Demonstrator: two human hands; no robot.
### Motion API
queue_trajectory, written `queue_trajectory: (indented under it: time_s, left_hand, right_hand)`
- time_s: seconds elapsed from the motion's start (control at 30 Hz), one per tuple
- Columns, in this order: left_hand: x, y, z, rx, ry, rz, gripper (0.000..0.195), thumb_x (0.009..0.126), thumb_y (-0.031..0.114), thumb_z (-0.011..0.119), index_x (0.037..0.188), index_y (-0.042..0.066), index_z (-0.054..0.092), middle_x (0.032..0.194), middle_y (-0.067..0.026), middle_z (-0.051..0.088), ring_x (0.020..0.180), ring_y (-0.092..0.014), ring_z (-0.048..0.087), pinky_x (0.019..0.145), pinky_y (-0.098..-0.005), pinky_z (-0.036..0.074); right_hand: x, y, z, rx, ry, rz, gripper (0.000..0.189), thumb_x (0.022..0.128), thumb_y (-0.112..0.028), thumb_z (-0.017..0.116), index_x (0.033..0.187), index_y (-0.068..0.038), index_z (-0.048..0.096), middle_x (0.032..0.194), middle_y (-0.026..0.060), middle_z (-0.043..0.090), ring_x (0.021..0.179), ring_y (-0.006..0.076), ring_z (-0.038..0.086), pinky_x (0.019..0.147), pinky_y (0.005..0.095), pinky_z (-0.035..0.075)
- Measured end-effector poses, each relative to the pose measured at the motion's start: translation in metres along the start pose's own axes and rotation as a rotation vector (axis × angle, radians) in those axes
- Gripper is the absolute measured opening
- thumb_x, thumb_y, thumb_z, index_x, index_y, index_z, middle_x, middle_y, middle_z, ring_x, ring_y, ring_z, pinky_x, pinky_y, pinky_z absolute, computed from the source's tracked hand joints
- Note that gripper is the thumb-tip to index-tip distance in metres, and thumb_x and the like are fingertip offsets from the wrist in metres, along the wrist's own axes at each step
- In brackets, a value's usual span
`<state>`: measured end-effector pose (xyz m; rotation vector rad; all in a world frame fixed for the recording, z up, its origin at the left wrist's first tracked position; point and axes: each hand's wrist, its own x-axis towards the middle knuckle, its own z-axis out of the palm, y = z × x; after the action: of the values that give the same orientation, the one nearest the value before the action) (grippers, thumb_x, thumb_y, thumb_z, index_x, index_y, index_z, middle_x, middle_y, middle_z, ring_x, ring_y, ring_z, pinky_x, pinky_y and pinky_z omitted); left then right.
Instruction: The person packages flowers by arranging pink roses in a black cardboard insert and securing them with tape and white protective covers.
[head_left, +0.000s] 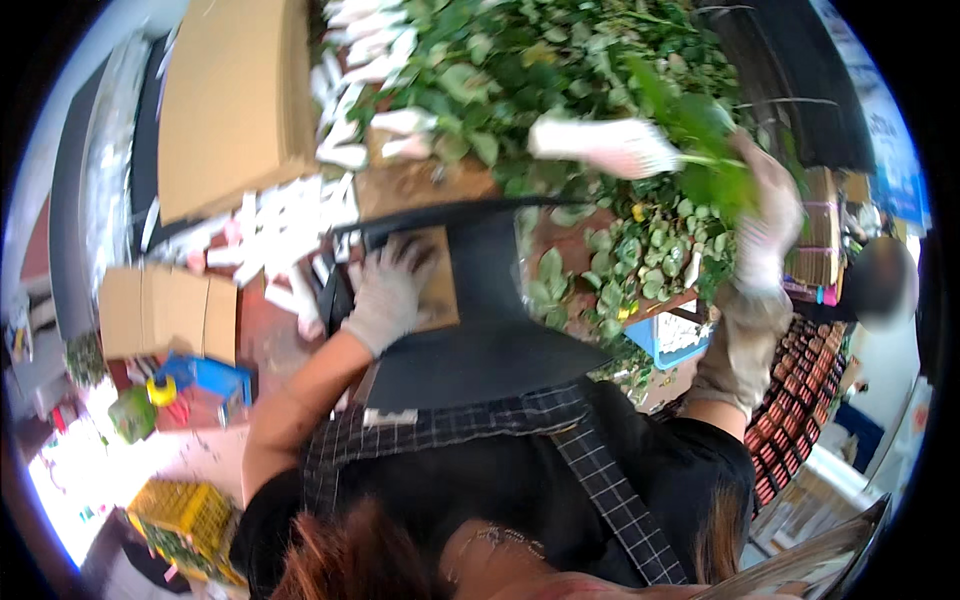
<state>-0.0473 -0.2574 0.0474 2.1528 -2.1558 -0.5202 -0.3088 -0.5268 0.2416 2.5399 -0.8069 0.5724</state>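
Note:
My left hand (388, 298), in a pale glove with dark fingertips, lies with its fingers spread on a brown cardboard piece (439, 277). Under the cardboard is a black sheet (487, 352), curving up in front of my checked apron. Raised at the right, my gloved right hand (769, 202) grips a leafy flower stem, likely a rose. The stem's head, in a white protective sleeve (607, 146) with pink showing through, points left. Hand and flower are blurred by motion. A beige cover wraps my right forearm.
Leafy cut stems (570, 67) heap over the table's far side, with several white-sleeved flower heads (371, 37) at their left. More white sleeves (281, 221) lie beside a large cardboard stack (225, 97). A blue bin (652, 339) is below right; a yellow crate (180, 517) stands lower left.

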Motion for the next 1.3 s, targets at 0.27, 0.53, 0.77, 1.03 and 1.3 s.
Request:
queue_trajectory:
  time_s: [0.27, 0.53, 0.77, 1.03, 1.3]
  left_hand:
    - [0.007, -0.055, 0.019, -0.480, 0.316, 0.182, 0.022, 0.082, 0.023, 0.053, 0.084, 0.004, 0.063, 0.084, -0.0132, 0.063, 0.083, -0.033, 0.058, 0.076, -0.0424, 0.046]
    - [-0.004, -0.054, 0.005, -0.450, 0.079, 0.253, 0.022, 0.078, 0.024, 0.055, 0.092, 0.010, 0.061, 0.094, -0.0097, 0.061, 0.094, -0.029, 0.056, 0.088, -0.0391, 0.042]
    - [-0.031, -0.051, 0.010, -0.278, 0.145, 0.309, 0.026, 0.082, 0.030, 0.055, 0.095, 0.009, 0.061, 0.107, -0.0087, 0.058, 0.109, -0.030, 0.048, 0.093, -0.0399, 0.039]
    - [-0.017, -0.048, 0.009, -0.171, 0.145, 0.200, 0.025, 0.070, 0.018, 0.063, 0.095, 0.013, 0.060, 0.108, -0.0059, 0.057, 0.108, -0.027, 0.049, 0.091, -0.0410, 0.040]
    - [-0.026, -0.057, 0.018, -0.114, 0.284, 0.157, 0.026, 0.070, 0.017, 0.063, 0.095, 0.013, 0.058, 0.103, -0.0071, 0.057, 0.105, -0.028, 0.050, 0.090, -0.0406, 0.040]
  right_hand:
    - [-0.079, -0.111, 0.031, 0.410, -0.712, -0.386, 0.036, 0.081, -0.020, 0.059, 0.116, -0.012, 0.055, 0.094, 0.0075, 0.063, 0.091, 0.0234, 0.060, 0.077, 0.0375, 0.049]
    - [-0.040, -0.222, 0.086, 0.441, -1.042, -0.645, 0.037, 0.080, -0.031, 0.060, 0.111, -0.012, 0.055, 0.101, 0.0102, 0.060, 0.093, 0.0279, 0.059, 0.076, 0.0404, 0.047]
    - [-0.069, -0.220, 0.090, 0.574, -1.133, -0.563, 0.025, 0.075, -0.026, 0.063, 0.094, -0.011, 0.059, 0.089, 0.0088, 0.060, 0.081, 0.0294, 0.060, 0.069, 0.0419, 0.049]
    - [-0.073, -0.219, 0.099, 0.331, -0.947, -0.632, 0.016, 0.078, -0.014, 0.053, 0.092, -0.010, 0.059, 0.079, 0.0087, 0.060, 0.073, 0.0223, 0.062, 0.059, 0.0353, 0.050]
    - [-0.018, -0.152, 0.006, 0.398, -0.662, -0.442, 0.031, 0.066, -0.019, 0.066, 0.095, -0.010, 0.058, 0.071, 0.0044, 0.054, 0.066, 0.0234, 0.057, 0.057, 0.0372, 0.046]
